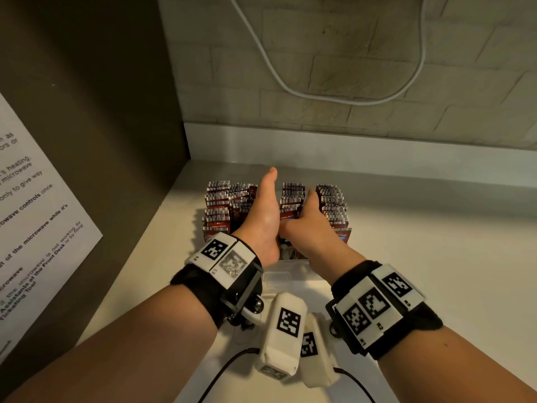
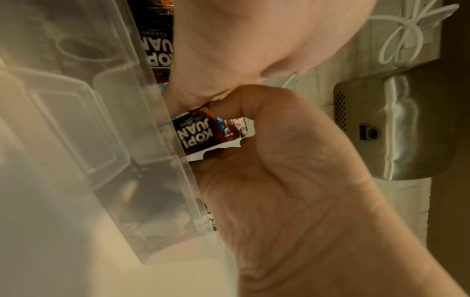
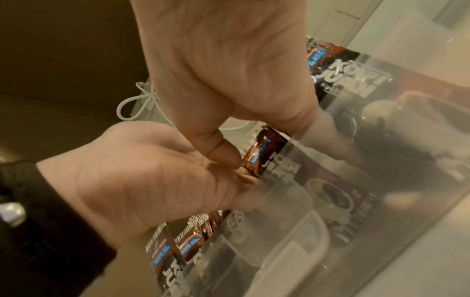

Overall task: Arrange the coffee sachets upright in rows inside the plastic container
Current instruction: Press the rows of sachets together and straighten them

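Much of the clear plastic container (image 1: 286, 261) is hidden in the head view behind both wrists and their marker-covered bands, so only a bit of its near rim shows, and the fingers of both hands disappear down among the packets. The wrist views are blurred by the container's cloudy wall, and what lies at its bottom is hard to make out. The container sits on a pale countertop (image 1: 421, 257) in a corner, a dark panel (image 1: 101, 112) with a printed notice (image 1: 35, 222) on the left and a stone-patterned wall behind, where a white cable (image 1: 319, 94) loops down. The coffee sachets (image 1: 229, 205) stand upright in four tight rows inside the container, brown and red with barcode-printed top edges; the wrist views show the words KOPI JUAN on their fronts. The left hand (image 1: 266, 210) reaches edge-on between the middle rows, thumb straight up, its other fingers out of sight, so whether it grips anything cannot be told. The right hand (image 1: 308, 219) curls down just beside it, touching it, thumb and fingers pinching one sachet (image 2: 201, 132) at the container's near wall.
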`<state>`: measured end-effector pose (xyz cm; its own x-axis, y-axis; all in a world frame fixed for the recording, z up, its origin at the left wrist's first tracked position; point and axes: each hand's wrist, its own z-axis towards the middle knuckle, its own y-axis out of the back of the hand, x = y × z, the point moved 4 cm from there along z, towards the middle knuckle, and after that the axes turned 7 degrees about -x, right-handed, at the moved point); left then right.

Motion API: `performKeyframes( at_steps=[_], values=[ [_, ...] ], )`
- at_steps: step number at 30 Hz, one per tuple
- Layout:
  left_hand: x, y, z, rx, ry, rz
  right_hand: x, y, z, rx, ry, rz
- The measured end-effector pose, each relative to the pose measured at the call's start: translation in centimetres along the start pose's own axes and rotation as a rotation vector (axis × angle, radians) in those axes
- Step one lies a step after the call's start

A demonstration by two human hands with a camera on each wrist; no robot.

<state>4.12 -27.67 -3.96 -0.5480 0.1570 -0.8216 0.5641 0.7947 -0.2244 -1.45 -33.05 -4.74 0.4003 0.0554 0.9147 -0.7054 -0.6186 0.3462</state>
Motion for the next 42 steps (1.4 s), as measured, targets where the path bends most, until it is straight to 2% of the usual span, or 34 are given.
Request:
performKeyframes(
  at_steps=[11,16,24,28,31,33,36,38,42],
  values=[
    [-0.2,-0.5,-0.6,0.023,-0.007,-0.007,0.8,0.5,-0.7,-0.042,-0.052,0.067],
    [-1.0,-0.2,-1.3,0.060,-0.029,0.019,1.8,0.4,-0.8,-0.076,-0.006,0.057],
    [-5.2,2.6,-2.5,0.025,-0.387,0.166,4.2,2.2,-1.3,-0.211,0.234,0.031],
    [-7.4,6.1,-3.5,-0.133,-0.651,0.307,5.5,2.5,-1.4,-0.307,0.400,-0.008],
    [-7.8,9.0,-3.4,-0.277,-0.811,0.496,6.3,1.4,-1.5,-0.272,0.506,-0.125],
    [-7.1,10.4,-3.1,-0.311,-0.808,0.637,6.5,-0.1,-1.4,-0.205,0.542,-0.283],
    [-5.7,11.4,-2.8,-0.267,-0.749,0.829,6.1,-2.7,-1.0,-0.074,0.546,-0.589],
    [-4.9,11.4,-2.9,-0.231,-0.763,0.962,5.7,-4.0,-1.0,-0.033,0.556,-0.730],
    [-3.8,11.4,-2.6,-0.212,-0.839,1.109,5.4,-5.2,-1.1,-0.025,0.630,-0.806]
  ],
)
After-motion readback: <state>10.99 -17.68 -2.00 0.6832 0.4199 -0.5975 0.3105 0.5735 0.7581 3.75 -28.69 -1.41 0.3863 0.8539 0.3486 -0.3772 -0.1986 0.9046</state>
